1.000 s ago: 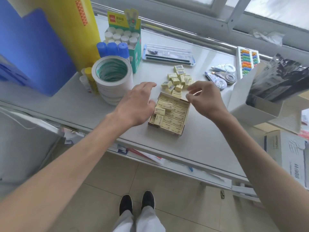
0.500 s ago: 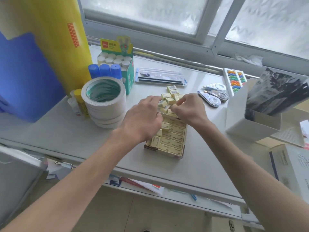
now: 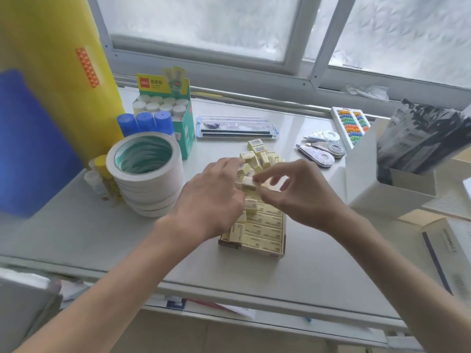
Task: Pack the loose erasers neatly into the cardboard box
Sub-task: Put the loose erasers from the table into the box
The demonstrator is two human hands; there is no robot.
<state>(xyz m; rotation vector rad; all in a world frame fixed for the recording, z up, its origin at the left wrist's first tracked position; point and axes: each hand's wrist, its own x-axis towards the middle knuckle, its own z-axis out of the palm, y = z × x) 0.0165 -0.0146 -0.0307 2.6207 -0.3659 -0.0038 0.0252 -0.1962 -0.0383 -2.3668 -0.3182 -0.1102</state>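
Note:
An open cardboard box [image 3: 276,254] sits on the white table, holding rows of pale yellow erasers [image 3: 265,226]. Behind it lies a pile of loose erasers [image 3: 260,155]. My left hand [image 3: 211,200] reaches over the box's far end, its fingers curled at the pile and around erasers there. My right hand [image 3: 293,194] hovers over the box's far right, thumb and forefinger pinching a single eraser [image 3: 248,183] beside the left hand's fingers. Both hands hide the box's far end.
A stack of tape rolls [image 3: 145,171] stands left of the box, glue sticks [image 3: 155,105] and blue caps behind it. A flat pen set [image 3: 237,128], correction tapes [image 3: 321,149] and a white open box [image 3: 382,184] lie behind and to the right. The table's front edge [image 3: 229,286] is near.
Both hands moved forward from above the box to the loose pile. The right hand now pinches one eraser. The view tilted up towards the window.

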